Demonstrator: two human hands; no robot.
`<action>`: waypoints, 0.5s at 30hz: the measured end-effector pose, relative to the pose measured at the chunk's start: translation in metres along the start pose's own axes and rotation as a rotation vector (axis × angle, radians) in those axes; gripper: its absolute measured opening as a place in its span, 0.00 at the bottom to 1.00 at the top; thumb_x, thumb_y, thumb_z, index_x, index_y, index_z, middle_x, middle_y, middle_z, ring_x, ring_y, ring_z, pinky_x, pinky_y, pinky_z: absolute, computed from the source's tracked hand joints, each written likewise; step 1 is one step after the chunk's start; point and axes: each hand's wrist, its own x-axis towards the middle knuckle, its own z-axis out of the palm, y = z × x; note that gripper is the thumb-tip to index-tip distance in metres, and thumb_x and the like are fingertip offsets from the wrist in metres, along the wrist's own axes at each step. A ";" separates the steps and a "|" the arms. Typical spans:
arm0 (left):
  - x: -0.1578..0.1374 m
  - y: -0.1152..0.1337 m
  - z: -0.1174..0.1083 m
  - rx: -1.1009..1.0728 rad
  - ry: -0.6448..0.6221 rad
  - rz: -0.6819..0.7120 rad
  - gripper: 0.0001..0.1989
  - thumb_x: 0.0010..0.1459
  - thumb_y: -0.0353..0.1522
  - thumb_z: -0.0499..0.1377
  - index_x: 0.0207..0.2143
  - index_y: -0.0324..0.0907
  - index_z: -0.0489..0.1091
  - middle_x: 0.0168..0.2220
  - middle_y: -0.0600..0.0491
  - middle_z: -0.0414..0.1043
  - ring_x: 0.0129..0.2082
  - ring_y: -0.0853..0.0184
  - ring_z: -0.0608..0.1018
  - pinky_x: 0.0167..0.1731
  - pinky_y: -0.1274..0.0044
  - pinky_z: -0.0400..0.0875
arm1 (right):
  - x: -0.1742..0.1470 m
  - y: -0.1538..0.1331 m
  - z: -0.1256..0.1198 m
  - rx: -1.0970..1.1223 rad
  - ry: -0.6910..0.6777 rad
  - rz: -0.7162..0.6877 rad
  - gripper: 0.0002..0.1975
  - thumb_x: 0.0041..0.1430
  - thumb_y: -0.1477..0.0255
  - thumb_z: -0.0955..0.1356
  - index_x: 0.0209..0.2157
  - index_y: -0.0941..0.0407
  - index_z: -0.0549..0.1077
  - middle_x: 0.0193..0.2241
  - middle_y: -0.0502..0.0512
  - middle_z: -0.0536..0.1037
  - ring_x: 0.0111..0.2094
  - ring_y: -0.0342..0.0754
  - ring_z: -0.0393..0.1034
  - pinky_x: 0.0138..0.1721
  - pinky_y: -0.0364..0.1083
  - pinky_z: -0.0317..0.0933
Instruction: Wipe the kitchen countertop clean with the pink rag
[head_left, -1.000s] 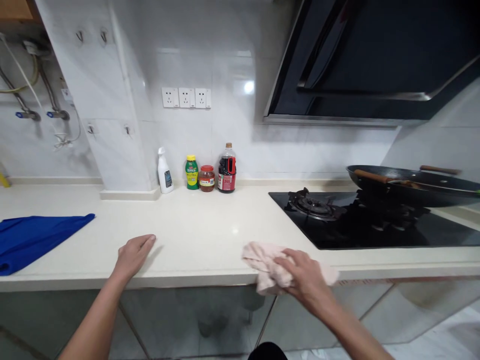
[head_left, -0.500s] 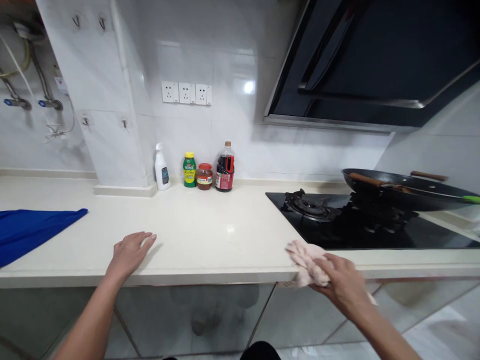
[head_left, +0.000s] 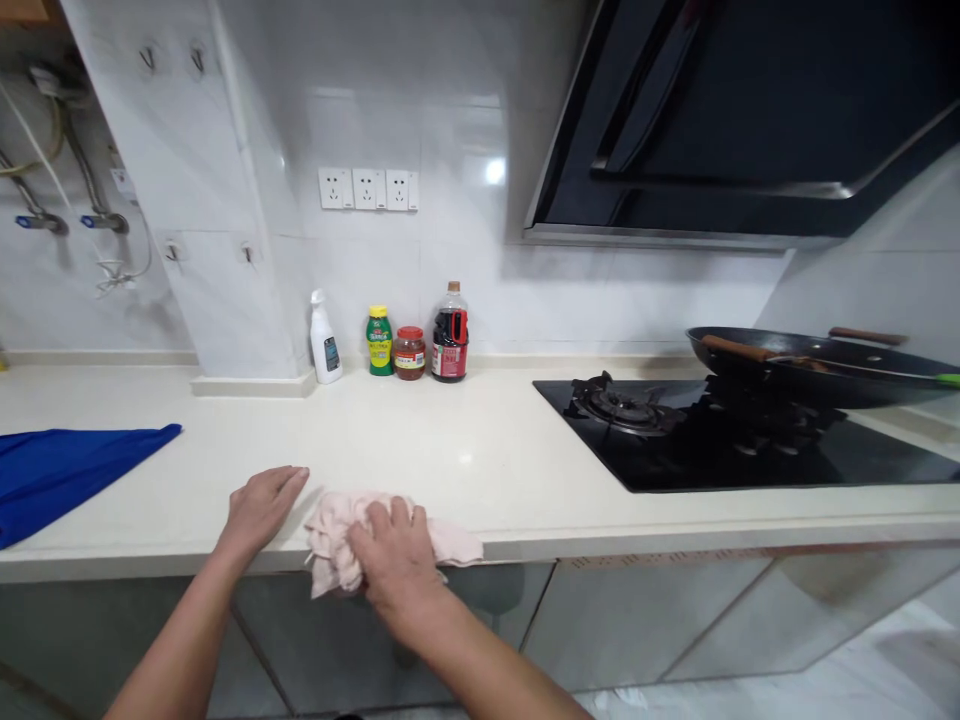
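A crumpled pale pink cloth [head_left: 334,525] lies over the front edge of the cream countertop [head_left: 495,440], part of it hanging down. My right hand [head_left: 399,562] grips it from above, fingers bent into the folds and pressing it on the edge. Just left of the cloth, my left hand [head_left: 262,510] rests on the counter with its fingers stretched out and nothing in it. A blue cloth [head_left: 71,475] is spread on the counter farther left.
Along the wall stand a white spray bottle [head_left: 324,340], a green bottle with a yellow cap [head_left: 379,342], a red-lidded jar [head_left: 409,355] and a large dark-liquid bottle [head_left: 450,335]. To the right are a black gas hob [head_left: 645,465], a wok [head_left: 810,365] and an overhanging hood [head_left: 720,130].
My right hand has swept left along the counter's front edge with the pink cloth, from near the hob to beside my left hand. My left hand has stayed about where it was.
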 end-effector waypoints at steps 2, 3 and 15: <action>0.001 0.000 -0.002 0.019 -0.003 0.001 0.31 0.63 0.49 0.43 0.50 0.43 0.78 0.59 0.48 0.75 0.64 0.53 0.70 0.62 0.65 0.61 | -0.006 0.006 -0.001 0.012 0.036 -0.050 0.11 0.67 0.66 0.66 0.50 0.49 0.71 0.54 0.57 0.70 0.51 0.59 0.61 0.47 0.59 0.59; 0.002 0.000 -0.003 0.029 -0.007 -0.002 0.31 0.63 0.50 0.43 0.50 0.43 0.78 0.60 0.48 0.75 0.64 0.53 0.70 0.62 0.65 0.61 | -0.013 0.014 -0.002 0.017 0.052 -0.064 0.13 0.66 0.66 0.67 0.52 0.48 0.70 0.56 0.56 0.70 0.52 0.59 0.61 0.47 0.59 0.59; 0.009 -0.002 -0.003 0.011 -0.072 -0.034 0.30 0.66 0.49 0.45 0.55 0.39 0.74 0.62 0.45 0.71 0.65 0.50 0.68 0.63 0.61 0.59 | -0.177 0.242 -0.053 -0.044 0.157 0.437 0.30 0.47 0.70 0.73 0.55 0.46 0.73 0.63 0.58 0.65 0.61 0.63 0.57 0.55 0.61 0.56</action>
